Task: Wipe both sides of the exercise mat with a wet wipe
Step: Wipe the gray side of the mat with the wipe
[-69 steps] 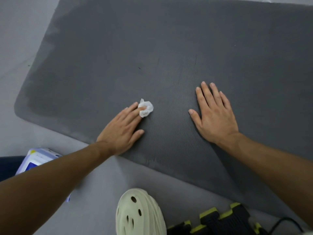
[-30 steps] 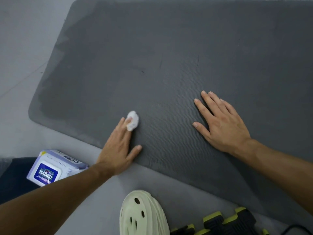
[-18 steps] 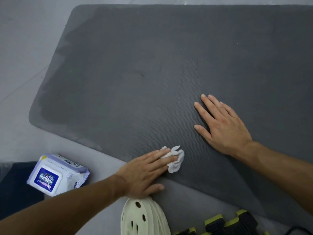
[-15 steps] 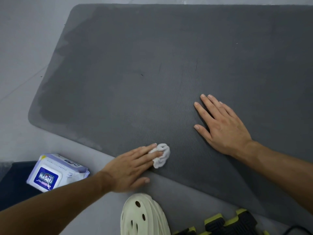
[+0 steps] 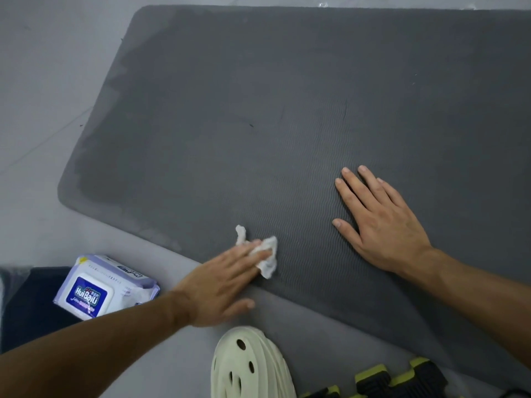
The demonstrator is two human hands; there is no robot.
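A dark grey exercise mat (image 5: pixel 287 110) lies flat on the pale floor, with darker damp patches over its left part. My left hand (image 5: pixel 218 285) presses a crumpled white wet wipe (image 5: pixel 267 254) onto the mat near its front edge, fingers straight over the wipe. My right hand (image 5: pixel 379 222) lies flat on the mat to the right, fingers spread, holding nothing.
A pack of wet wipes (image 5: pixel 100 285) with a blue label lies on the floor at the lower left, partly on a dark cloth (image 5: pixel 26 305). A cream perforated clog (image 5: pixel 250 366) sits at the bottom centre. Black and yellow dumbbells (image 5: pixel 402 380) lie at the bottom right.
My left hand has slid the wipe back and forth along the mat's front edge and now sits slightly right of half a second ago. My right hand has stayed flat in place.
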